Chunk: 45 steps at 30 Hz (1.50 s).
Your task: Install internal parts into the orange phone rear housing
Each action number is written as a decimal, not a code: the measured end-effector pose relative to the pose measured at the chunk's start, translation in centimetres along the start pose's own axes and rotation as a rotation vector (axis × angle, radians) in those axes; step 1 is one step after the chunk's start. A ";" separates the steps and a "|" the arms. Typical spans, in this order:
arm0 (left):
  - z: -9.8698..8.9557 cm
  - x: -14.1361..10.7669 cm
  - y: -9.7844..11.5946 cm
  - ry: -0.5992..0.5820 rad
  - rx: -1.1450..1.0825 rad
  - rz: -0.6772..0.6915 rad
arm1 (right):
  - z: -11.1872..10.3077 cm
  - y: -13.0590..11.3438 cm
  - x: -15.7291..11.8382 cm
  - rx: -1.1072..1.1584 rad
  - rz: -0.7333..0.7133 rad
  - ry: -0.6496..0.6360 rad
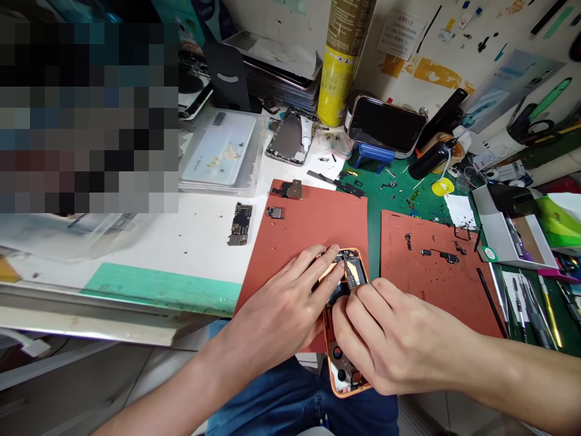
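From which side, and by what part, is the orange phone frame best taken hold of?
Probably by the left long rail of the orange phone frame, coming from the left with the left hand: that straight outer edge keeps the hold off the small parts exposed inside, while the right hand blocks much of the opposite side.

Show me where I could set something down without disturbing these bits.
The white tabletop bordered by the board, tub and green strip looks mostly bare, with a few specks. The left mat has a smaller patch between its small parts and the opened phone. It's crowded around the hands, and on the green mat and right mat, where loose parts lie.
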<state>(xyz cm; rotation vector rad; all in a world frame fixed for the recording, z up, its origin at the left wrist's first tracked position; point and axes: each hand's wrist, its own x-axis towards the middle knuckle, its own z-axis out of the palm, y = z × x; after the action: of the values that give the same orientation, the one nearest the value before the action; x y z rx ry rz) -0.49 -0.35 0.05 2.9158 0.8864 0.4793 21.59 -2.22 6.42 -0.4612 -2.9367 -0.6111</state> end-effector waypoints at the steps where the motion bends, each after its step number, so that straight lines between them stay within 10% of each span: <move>1: 0.0 0.0 0.0 -0.001 0.001 0.002 | 0.0 0.0 0.1 -0.003 -0.001 0.000; 45: 0.0 0.1 -0.1 -0.005 0.017 0.034 | -0.6 -0.2 -0.4 -0.004 0.050 -0.074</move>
<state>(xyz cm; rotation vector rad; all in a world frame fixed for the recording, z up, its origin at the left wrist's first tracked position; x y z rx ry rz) -0.47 -0.26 0.08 2.9503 0.8454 0.4693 21.91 -2.75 6.80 -0.5682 -2.9830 -0.6064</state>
